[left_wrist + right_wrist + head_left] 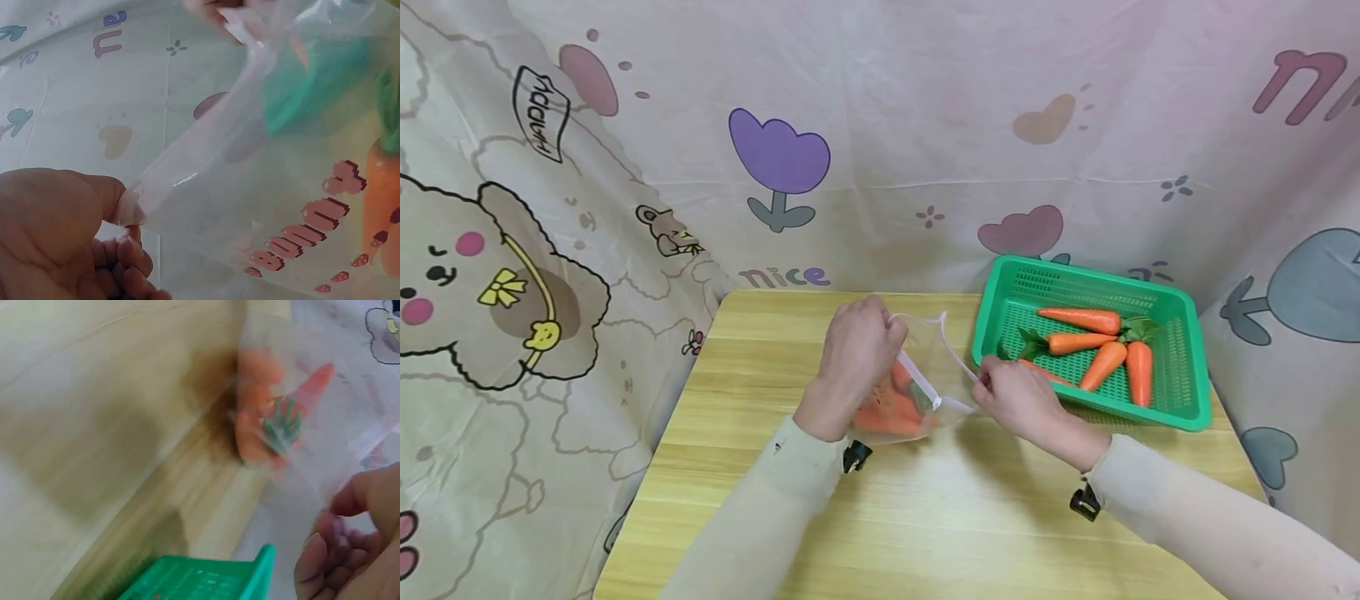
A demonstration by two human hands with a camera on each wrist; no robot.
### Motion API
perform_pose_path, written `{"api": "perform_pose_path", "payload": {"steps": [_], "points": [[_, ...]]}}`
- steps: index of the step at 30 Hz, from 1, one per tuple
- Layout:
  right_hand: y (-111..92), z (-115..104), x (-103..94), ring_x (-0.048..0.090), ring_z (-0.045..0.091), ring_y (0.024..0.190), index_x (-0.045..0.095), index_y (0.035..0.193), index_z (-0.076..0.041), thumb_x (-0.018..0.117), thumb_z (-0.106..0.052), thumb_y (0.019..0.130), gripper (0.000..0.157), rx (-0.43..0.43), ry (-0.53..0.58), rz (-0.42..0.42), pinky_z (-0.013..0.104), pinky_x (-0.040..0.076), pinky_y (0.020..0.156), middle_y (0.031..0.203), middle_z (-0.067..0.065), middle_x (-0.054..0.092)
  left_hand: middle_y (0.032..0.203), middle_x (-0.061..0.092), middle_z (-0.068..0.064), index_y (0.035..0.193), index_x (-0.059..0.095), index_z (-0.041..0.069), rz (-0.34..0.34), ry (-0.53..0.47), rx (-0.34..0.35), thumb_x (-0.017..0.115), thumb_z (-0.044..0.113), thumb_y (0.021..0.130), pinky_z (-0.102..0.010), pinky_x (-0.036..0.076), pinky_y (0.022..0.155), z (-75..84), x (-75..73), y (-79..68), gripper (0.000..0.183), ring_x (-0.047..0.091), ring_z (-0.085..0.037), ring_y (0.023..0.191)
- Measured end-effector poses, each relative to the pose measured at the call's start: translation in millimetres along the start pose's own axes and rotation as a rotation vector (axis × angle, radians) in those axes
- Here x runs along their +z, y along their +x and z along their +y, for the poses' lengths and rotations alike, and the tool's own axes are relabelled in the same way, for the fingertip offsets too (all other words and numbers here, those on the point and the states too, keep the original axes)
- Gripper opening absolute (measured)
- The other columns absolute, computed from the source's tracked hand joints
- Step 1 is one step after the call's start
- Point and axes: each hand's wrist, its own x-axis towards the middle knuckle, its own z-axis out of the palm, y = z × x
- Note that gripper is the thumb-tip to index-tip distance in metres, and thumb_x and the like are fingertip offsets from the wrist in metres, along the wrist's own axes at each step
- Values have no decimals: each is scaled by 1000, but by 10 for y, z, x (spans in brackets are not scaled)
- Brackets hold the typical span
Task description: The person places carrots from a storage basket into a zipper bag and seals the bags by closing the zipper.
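Reaching forward: left hand (859, 352), right hand (1021, 398); bag (919, 379) is clamped by each grip; carrots (891, 410) inside are partly obscured.

Back cloth (895, 108): I'm facing a printed purple tulip (781, 158), hearts (1022, 232) and "nice" lettering (786, 277).
Left cloth (572, 467): a big cartoon animal (467, 283) is hanging beside me.
Table (917, 517): pale wood grain is stretching before me.
Light: brightening the table's middle.

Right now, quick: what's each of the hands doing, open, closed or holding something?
Left hand: closed, pinching the edge of the clear bag.
Right hand: closed, pinching the bag's opposite edge.
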Motion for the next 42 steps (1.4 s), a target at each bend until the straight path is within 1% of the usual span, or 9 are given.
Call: {"api": "perform_pose_path", "payload": {"steps": [7, 12, 14, 16, 21, 30, 33, 37, 42], "points": [[244, -242, -167, 55, 15, 61, 65, 83, -12, 64, -15, 92, 9, 30, 255, 73, 32, 45, 59, 68, -1, 62, 76, 59, -4, 87, 62, 8, -151, 56, 56, 65, 16, 95, -35, 46, 71, 117, 90, -51, 12, 54, -25, 75], [341, -369, -352, 55, 17, 63, 66, 83, -12, 62, -14, 90, 8, 61, 348, 162, 32, 44, 61, 70, 1, 63, 75, 60, -2, 87, 63, 9, -192, 102, 55, 68, 18, 96, -35, 46, 75, 147, 78, -70, 14, 55, -24, 74], [360, -389, -442, 54, 18, 64, 65, 82, -11, 60, -14, 89, 8, 67, 380, 206, 32, 43, 61, 69, 0, 62, 74, 60, -2, 87, 63, 10, -202, 66, 27, 67, 20, 98, -36, 46, 72, 144, 48, -73, 15, 56, -23, 74], [379, -398, -498, 54, 18, 64, 64, 81, -12, 59, -14, 87, 8, 73, 396, 232, 33, 43, 62, 68, 0, 61, 74, 60, -3, 86, 62, 11, -164, 11, -7, 63, 20, 98, -36, 46, 70, 122, 20, -72, 16, 56, -24, 74], [382, -346, -515, 53, 21, 62, 62, 81, -14, 59, -18, 88, 8, 98, 336, 232, 35, 43, 60, 67, 1, 58, 71, 57, -4, 77, 58, 11, -33, -42, -71, 57, 17, 95, -37, 45, 66, 47, 9, -56, 19, 56, -27, 74], [327, -168, -502, 52, 22, 59, 61, 82, -14, 58, -20, 89, 10, 166, 245, 195, 35, 40, 57, 65, 0, 57, 68, 56, -3, 70, 56, 14, 66, -43, -114, 57, 16, 91, -38, 43, 58, 121, -120, -67, 21, 54, -26, 69], [317, -110, -419, 53, 22, 59, 63, 82, -14, 60, -22, 91, 12, 154, 182, 148, 35, 40, 54, 68, 1, 60, 70, 57, -4, 73, 58, 14, 26, -33, -105, 58, 17, 92, -37, 44, 57, 172, -109, -44, 20, 55, -25, 70], [320, -1, -277, 54, 22, 56, 62, 83, -13, 62, -24, 93, 16, 162, 85, 66, 35, 39, 51, 67, 2, 60, 76, 61, -4, 84, 63, 11, -91, 39, -72, 62, 20, 96, -37, 48, 62, 215, 39, 24, 15, 57, -24, 76], [315, 152, -144, 55, 23, 57, 60, 86, -13, 63, -27, 95, 17, 214, 4, -45, 37, 39, 49, 67, 2, 59, 81, 65, -6, 92, 67, 5, -154, 214, 57, 62, 21, 97, -38, 52, 70, 270, 272, 86, 18, 58, -25, 76]]}}
